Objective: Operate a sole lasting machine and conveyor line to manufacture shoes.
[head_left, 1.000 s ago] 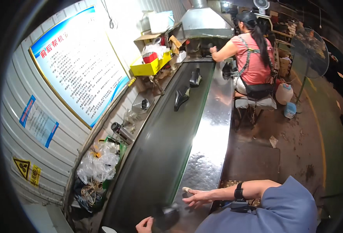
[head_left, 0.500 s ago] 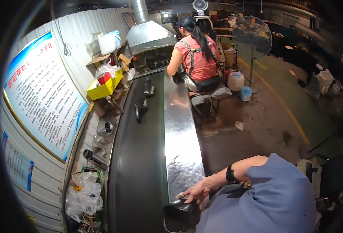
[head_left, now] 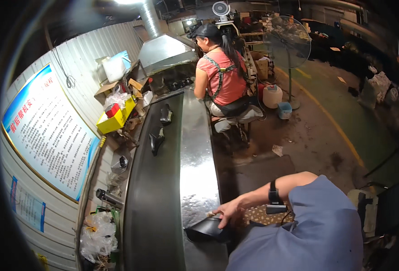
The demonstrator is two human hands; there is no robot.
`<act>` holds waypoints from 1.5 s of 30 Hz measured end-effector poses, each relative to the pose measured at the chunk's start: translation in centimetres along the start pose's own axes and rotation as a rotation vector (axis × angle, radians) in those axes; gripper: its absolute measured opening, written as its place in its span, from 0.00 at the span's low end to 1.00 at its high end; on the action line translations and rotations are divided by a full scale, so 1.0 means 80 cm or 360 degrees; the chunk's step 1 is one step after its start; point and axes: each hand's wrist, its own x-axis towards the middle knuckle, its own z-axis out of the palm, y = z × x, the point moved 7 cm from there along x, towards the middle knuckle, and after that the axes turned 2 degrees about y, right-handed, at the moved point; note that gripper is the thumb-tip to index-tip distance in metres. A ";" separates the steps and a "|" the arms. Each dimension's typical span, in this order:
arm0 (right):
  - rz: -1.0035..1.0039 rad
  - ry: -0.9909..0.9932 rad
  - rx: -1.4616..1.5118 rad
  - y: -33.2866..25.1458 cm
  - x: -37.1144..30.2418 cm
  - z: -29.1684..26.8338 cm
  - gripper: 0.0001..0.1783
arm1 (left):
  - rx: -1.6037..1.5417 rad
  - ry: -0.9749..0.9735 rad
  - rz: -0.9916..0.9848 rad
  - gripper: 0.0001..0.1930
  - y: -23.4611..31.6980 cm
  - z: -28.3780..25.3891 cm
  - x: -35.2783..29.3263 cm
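Observation:
Reaching in from the right, my right hand is closed on the upper side of a black shoe. The shoe is low over or on the near end of a shiny metal ledge, with its narrower end pointing left; I cannot tell whether it touches the metal. One fingertip wears a pale cover. The shoe's right part is hidden by my hand and in shadow. My left hand is out of view. Farther up, two black shoes lie on the dark conveyor belt beside the ledge.
A co-worker in a red top sits at the far end, by a metal hood. Left of the belt are a yellow box, a dark cylinder and plastic bags. A standing fan and white jug are on the right.
My right hand has tilted the shoe, and its narrower end now points left. The view has shifted. The co-worker's head has turned more to the left.

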 end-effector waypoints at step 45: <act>-0.1691 -0.0027 -0.1705 -0.056 -0.050 0.107 0.13 | -0.3590 -0.1822 -0.1827 0.42 0.399 0.037 -0.174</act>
